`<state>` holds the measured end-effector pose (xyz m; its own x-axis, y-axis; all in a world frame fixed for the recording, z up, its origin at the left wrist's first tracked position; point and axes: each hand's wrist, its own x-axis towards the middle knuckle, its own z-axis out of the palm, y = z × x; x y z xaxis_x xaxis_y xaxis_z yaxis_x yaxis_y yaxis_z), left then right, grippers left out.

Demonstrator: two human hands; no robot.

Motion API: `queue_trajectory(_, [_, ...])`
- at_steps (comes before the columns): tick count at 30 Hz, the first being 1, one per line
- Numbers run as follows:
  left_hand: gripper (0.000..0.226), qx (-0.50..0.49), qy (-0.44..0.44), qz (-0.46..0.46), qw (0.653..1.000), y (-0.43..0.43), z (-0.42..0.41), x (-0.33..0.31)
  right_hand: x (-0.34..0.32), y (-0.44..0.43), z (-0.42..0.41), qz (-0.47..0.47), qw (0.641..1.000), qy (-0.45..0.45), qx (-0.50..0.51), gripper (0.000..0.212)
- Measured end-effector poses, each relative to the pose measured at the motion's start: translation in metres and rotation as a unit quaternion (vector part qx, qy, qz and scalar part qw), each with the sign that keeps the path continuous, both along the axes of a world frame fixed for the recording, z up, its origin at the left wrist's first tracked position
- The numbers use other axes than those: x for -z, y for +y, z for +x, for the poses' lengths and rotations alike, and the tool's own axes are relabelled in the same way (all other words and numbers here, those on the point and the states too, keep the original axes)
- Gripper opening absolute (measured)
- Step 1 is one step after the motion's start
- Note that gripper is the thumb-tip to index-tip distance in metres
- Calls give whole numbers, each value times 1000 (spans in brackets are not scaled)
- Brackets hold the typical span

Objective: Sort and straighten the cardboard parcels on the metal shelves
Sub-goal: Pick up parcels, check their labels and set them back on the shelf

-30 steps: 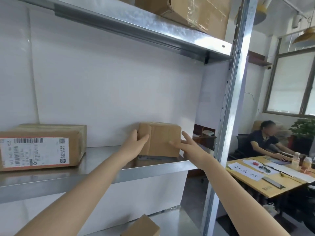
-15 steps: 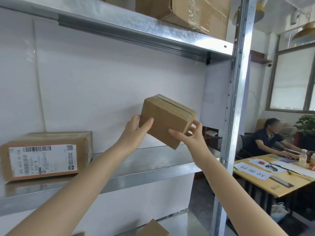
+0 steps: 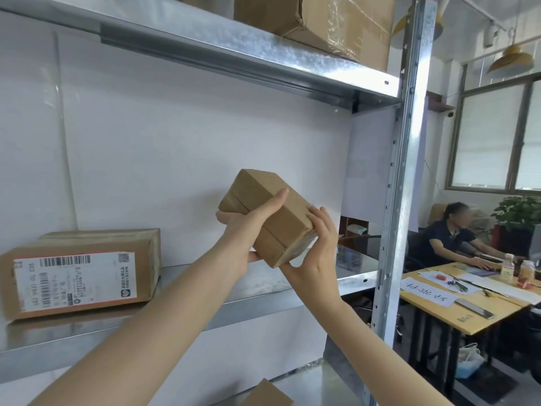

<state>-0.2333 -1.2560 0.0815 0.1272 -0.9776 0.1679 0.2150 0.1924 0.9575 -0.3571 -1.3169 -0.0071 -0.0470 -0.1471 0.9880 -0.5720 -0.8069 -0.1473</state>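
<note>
A small plain cardboard parcel [image 3: 272,212] hangs tilted in the air above the middle metal shelf [image 3: 348,273]. My left hand [image 3: 248,230] grips it from the left, thumb across its top face and fingers underneath. My right hand [image 3: 317,247] holds its lower right end, fingers curled over the taped edge. A larger parcel with a white shipping label [image 3: 79,271] lies on the same shelf at the left. Another big parcel wrapped in clear tape [image 3: 328,24] sits on the top shelf [image 3: 234,51].
A steel upright [image 3: 405,171] bounds the shelves on the right. The corner of one more parcel [image 3: 265,394] shows on the lower shelf. Beyond the upright, a person [image 3: 450,238] sits at a wooden desk [image 3: 456,309] with papers and bottles.
Both hands lifted the small parcel off the middle shelf and turned it. It now tilts with one end pointing down to the right. My left thumb has moved onto its top.
</note>
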Motion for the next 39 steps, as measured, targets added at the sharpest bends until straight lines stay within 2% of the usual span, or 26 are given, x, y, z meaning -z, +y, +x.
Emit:
queue_trajectory(4, [83, -29, 16, 7, 999, -6, 3, 6, 1, 3, -2, 13, 998, 53, 8, 94])
queue_trajectory(6, [81, -36, 30, 7, 999, -10, 10, 6, 0, 11, -5, 95, 993, 54, -46, 103])
queue_trajectory(8, [80, -29, 51, 10, 998, -13, 17, 3, -5, 24, -7, 219, 961, -45, -165, 102])
queue_trajectory(10, [81, -7, 63, 5, 998, -16, 22, 4, -16, 33, -11, 345, 875, -179, -287, 84])
queue_trajectory(11, [79, 7, 60, -4, 998, -17, 24, 5, -22, 35, -14, 403, 826, -215, -330, 78])
queue_trajectory(13, [81, 42, 36, -28, 998, -19, 26, 10, -32, 36, -20, 490, 735, -232, -408, 77])
queue_trajectory(15, [85, 71, 5, -66, 995, -20, 29, 15, -38, 38, -25, 537, 655, -230, -480, 72])
queue_trajectory(17, [77, 93, -19, -118, 988, -20, 32, 18, -41, 39, -28, 550, 622, -230, -508, 65])
queue_trajectory(19, [67, 110, -47, -151, 981, -22, 37, 20, -43, 39, -31, 536, 630, -232, -512, 56])
queue_trajectory(21, [70, 107, -97, -159, 977, -24, 40, 20, -43, 39, -33, 514, 648, -236, -510, 44])
queue_trajectory(23, [84, 49, -139, -136, 980, -24, 39, 21, -42, 38, -35, 493, 667, -247, -501, 33])
queue_trajectory(25, [84, -44, -174, -131, 975, -21, 33, 25, -40, 38, -36, 486, 685, -261, -476, 27])
queue_trajectory(27, [79, -98, -225, -181, 952, -17, 24, 31, -40, 37, -35, 489, 696, -277, -446, 31])
queue_trajectory(30, [78, -94, -320, -254, 908, -16, 16, 37, -40, 35, -33, 495, 739, -256, -378, 54])
queue_trajectory(32, [80, -73, -370, -235, 896, -18, 12, 36, -41, 38, -31, 492, 770, -225, -337, 68])
queue_trajectory(34, [82, -44, -354, -202, 912, -17, 7, 31, -42, 39, -29, 486, 788, -212, -314, 79])
queue_trajectory(35, [79, -35, -325, -195, 925, -17, 6, 29, -43, 39, -30, 478, 791, -213, -317, 77])
queue_trajectory(37, [58, -1, -243, -184, 952, -15, 6, 24, -46, 39, -30, 459, 787, -223, -346, 59])
queue_trajectory(39, [57, 55, -170, -146, 973, -14, 9, 21, -49, 39, -32, 451, 775, -238, -373, 42])
